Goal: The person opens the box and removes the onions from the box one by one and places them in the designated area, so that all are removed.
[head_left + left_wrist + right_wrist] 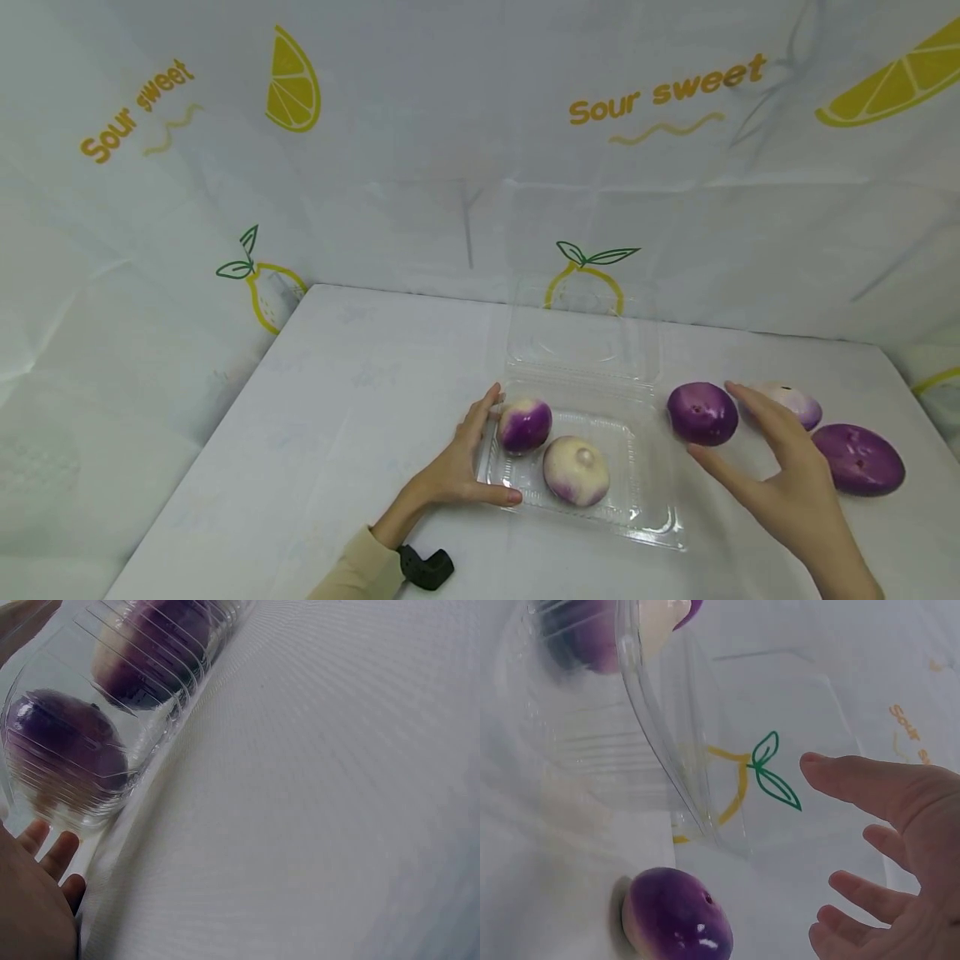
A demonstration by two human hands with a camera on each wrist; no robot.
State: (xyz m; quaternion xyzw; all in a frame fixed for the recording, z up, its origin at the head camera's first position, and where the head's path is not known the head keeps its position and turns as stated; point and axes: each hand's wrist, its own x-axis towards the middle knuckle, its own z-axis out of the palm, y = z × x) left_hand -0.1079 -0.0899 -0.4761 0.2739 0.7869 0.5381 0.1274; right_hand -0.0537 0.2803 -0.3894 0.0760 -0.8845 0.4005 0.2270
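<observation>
A clear plastic clamshell box (pixel 645 500) lies with its lid raised against the cloth behind. Inside are two glossy, onion-like vegetables: a purple-and-cream one (pixel 525 427) at the left and a mostly cream one (pixel 576 471) near the middle. My left hand (pixel 468 462) spreads along the box's left end, fingers by the side wall and thumb at the front rim. Right of the box sits a purple onion-like vegetable (pixel 702 414). My right hand (pixel 787 475) reaches around it, thumb and forefinger wide apart; in the right wrist view the fingers stand away from it.
Beyond the right hand lie a pale purple-and-white vegetable (pixel 795 404), partly hidden by the fingers, and a larger purple one (pixel 858 460). A black strap-like piece (pixel 427 568) shows by the left wrist. A lemon-printed cloth (pixel 420 167) hangs behind the white table (pixel 315 433).
</observation>
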